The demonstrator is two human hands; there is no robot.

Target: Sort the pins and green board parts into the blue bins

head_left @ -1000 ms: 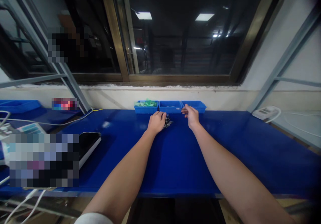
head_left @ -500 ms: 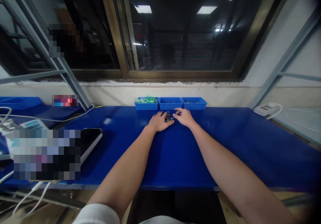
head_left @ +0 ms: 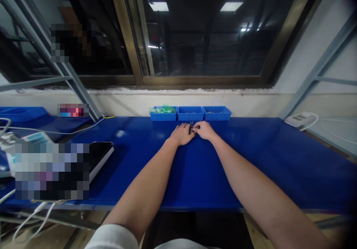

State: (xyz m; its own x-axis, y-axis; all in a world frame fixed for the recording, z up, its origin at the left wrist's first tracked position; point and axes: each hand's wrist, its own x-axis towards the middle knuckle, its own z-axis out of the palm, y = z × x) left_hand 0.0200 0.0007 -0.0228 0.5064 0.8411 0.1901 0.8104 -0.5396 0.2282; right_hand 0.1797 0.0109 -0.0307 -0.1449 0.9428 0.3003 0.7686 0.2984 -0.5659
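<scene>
A small heap of dark and shiny metal pieces (head_left: 191,129) lies on the blue table between my two hands, mostly covered by them; their kind is too small to tell. My left hand (head_left: 182,134) rests flat against the heap's left side, fingers stretched out. From the right, my right hand (head_left: 205,131) reaches into the heap with thumb and fingers drawn together. Whatever those fingertips grip is hidden. Just behind the hands stand three blue bins: the left bin (head_left: 163,117) with green and clear packets, the middle bin (head_left: 190,116), and the right bin (head_left: 217,116) with small metal bits.
On the left of the blue table (head_left: 189,178) lies a partly blurred device with a black screen (head_left: 97,150), white cables near it. A white power strip (head_left: 301,119) sits at the right back. Grey metal posts (head_left: 320,63) rise at both sides.
My left hand has shifted slightly right with the heap. My right hand's fingers, apart before, have come together at the pieces, and the two hands are closer.
</scene>
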